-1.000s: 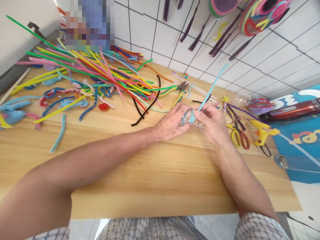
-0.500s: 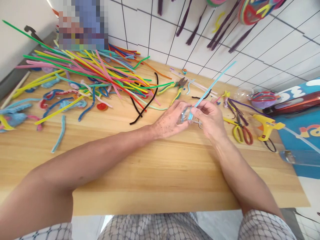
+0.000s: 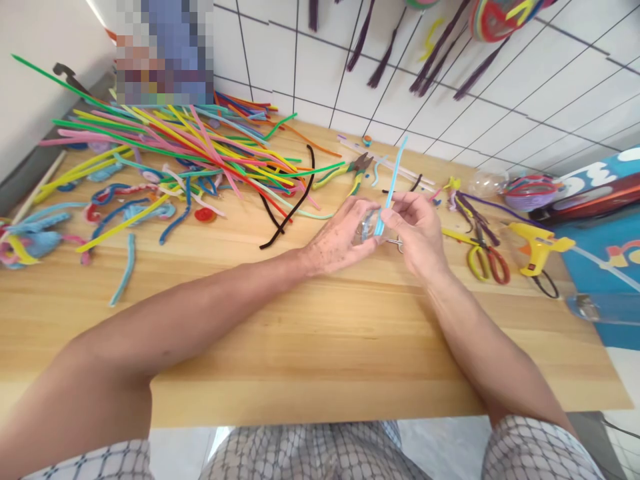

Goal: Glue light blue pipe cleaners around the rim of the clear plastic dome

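Near the middle of the table, my left hand is curled round a small clear plastic ball with some blue inside or behind it. Against the ball, my right hand pinches a light-blue pipe cleaner between thumb and fingers. The pipe cleaner's free end sticks up and away, bent slightly to the right at the tip. Its lower end lies along the ball, partly hidden by my fingers. Below my right fingers shows a small metal loop, its kind unclear.
A heap of coloured pipe cleaners covers the back left, with black ones nearer. Pliers lie behind my hands. Scissors and a yellow glue gun lie at right. Tassels hang along the tiled wall.
The light-blue pipe cleaner's free end has swung left and now stands steeper. Both hands stay close together at the ball. The view has shifted slightly.
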`<act>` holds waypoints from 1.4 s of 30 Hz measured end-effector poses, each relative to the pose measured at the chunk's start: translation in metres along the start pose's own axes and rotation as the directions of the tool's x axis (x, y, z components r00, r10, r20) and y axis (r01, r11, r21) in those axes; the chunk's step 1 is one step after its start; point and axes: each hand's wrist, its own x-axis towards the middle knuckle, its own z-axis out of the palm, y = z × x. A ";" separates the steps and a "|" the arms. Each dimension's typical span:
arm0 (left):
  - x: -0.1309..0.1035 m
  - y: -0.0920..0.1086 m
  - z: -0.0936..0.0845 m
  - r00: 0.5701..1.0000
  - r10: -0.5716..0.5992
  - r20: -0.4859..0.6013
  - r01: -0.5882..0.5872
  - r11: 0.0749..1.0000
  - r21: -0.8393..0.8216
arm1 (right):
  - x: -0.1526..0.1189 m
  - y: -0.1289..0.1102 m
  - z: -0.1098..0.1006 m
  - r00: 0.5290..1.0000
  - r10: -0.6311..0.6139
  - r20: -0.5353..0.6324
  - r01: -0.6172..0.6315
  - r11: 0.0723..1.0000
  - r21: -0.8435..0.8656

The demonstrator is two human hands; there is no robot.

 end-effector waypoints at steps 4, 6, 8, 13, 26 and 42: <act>0.000 0.001 -0.001 1.000 -0.016 0.003 0.016 1.000 -0.010 | -0.004 -0.003 0.004 0.994 -0.105 -0.029 0.103 0.992 -0.080; 0.000 0.003 -0.002 0.999 -0.042 0.009 0.042 0.999 -0.011 | -0.006 -0.007 0.004 0.991 -0.132 -0.018 0.129 0.985 -0.116; 0.000 0.003 -0.003 0.998 -0.055 0.011 0.055 0.998 -0.011 | -0.007 -0.011 0.004 0.986 -0.164 -0.004 0.162 0.977 -0.141; 0.000 0.001 -0.004 0.997 -0.078 0.012 0.078 0.997 -0.021 | -0.007 -0.016 0.000 0.974 -0.224 0.040 0.227 0.951 -0.209; -0.002 -0.003 -0.003 0.971 -0.237 0.026 0.233 0.923 -0.305 | -0.006 -0.020 -0.014 0.907 -0.303 0.292 0.382 0.884 -0.271; 0.002 -0.002 -0.006 0.951 -0.302 0.061 0.300 0.864 -0.405 | -0.008 -0.014 -0.015 0.870 -0.325 0.371 0.447 0.837 -0.315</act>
